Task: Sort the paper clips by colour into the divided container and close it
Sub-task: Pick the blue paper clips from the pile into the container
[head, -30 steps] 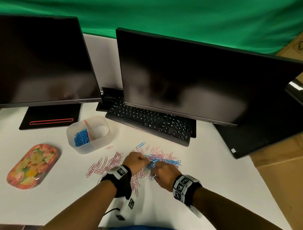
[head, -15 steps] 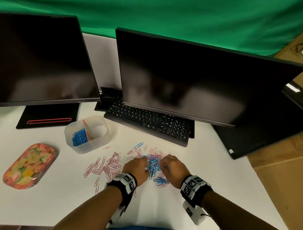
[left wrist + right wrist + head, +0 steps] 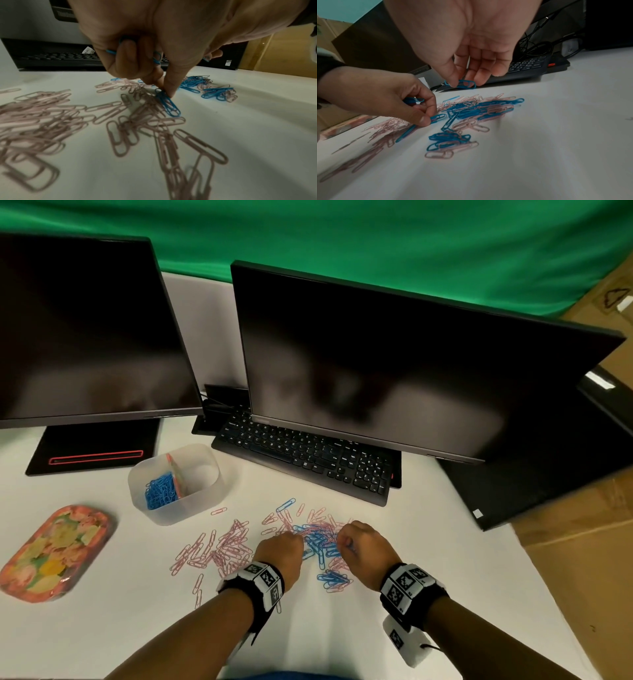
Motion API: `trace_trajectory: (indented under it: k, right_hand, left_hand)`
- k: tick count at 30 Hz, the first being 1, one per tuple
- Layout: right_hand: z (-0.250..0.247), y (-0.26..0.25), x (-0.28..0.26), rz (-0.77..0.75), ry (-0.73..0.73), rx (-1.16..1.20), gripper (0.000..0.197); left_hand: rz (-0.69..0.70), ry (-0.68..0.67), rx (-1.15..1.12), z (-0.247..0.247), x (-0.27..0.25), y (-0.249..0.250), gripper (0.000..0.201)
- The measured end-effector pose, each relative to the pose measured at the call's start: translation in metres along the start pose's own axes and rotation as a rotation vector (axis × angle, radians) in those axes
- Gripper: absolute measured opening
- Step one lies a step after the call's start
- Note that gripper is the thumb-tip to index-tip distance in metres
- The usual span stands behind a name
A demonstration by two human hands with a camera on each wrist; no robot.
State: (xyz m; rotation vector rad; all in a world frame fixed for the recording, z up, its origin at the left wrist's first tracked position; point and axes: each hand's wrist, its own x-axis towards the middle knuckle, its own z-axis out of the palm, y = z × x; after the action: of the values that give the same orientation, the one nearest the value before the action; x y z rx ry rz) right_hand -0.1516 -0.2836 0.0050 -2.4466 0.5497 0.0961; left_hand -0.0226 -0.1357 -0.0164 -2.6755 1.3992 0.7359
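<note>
Blue and pink paper clips lie mixed on the white table, with a mostly pink spread to the left. My left hand keeps several blue clips curled in its fingers and pinches another blue clip that still touches the table. My right hand hovers just above the pile and pinches a blue clip between thumb and fingers. The translucent divided container stands open at the left, with blue clips in its left compartment; the right compartment looks bare.
The floral lid lies at the far left. A black keyboard and two dark monitors stand behind the pile. The table's right edge drops off beside cardboard boxes.
Both hands drew back toward me along the pile. The right hand has lifted a blue clip, and the left hand now pinches another one on the table.
</note>
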Motion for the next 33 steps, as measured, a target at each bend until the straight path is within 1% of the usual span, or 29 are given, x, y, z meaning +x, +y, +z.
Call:
trace_trajectory:
  k: [4,6,8,11,15,17,20,23,26,29,33]
  right_hand:
    - [0.000,-0.003,0.004,-0.009,0.006,-0.001,0.010]
    - [-0.001,-0.005,0.006,-0.012,0.006,0.002,0.010]
    - [-0.002,-0.008,0.009,-0.015,0.008,0.016,0.009]
    - [-0.006,-0.013,0.015,-0.002,0.020,0.057,0.008]
    - [-0.009,-0.028,0.029,0.114,0.040,0.212,0.008]
    - [-0.008,-0.036,0.040,0.167,0.054,0.310,0.015]
    - [-0.004,-0.060,0.062,0.206,-0.012,0.486,0.025]
    - [0.000,-0.090,0.084,0.195,-0.066,0.608,0.029]
    - [0.003,-0.114,0.098,0.173,-0.086,0.630,0.027]
    - [0.005,-0.122,0.103,0.188,-0.095,0.624,0.026]
    - [0.005,-0.117,0.101,0.223,-0.085,0.605,0.023]
  left_hand:
    - [0.012,-0.009,-0.044,0.002,-0.002,-0.006,0.023]
    - [0.024,0.013,-0.100,0.000,-0.005,-0.009,0.021]
    - [0.023,0.056,-0.200,-0.002,-0.007,-0.013,0.015]
    - [-0.004,0.106,-0.397,-0.008,-0.009,-0.021,0.004]
    - [-0.060,0.141,-0.824,-0.021,-0.013,-0.035,0.015]
    - [-0.093,0.146,-0.962,-0.028,-0.015,-0.044,0.016]
    - [-0.142,0.165,-1.116,-0.040,-0.022,-0.064,0.021]
    - [-0.165,0.166,-1.164,-0.048,-0.029,-0.085,0.013]
    - [-0.198,0.154,-1.135,-0.050,-0.035,-0.101,0.005]
    - [-0.221,0.147,-1.074,-0.053,-0.041,-0.106,0.005]
    - [-0.239,0.190,-1.004,-0.052,-0.041,-0.108,0.012]
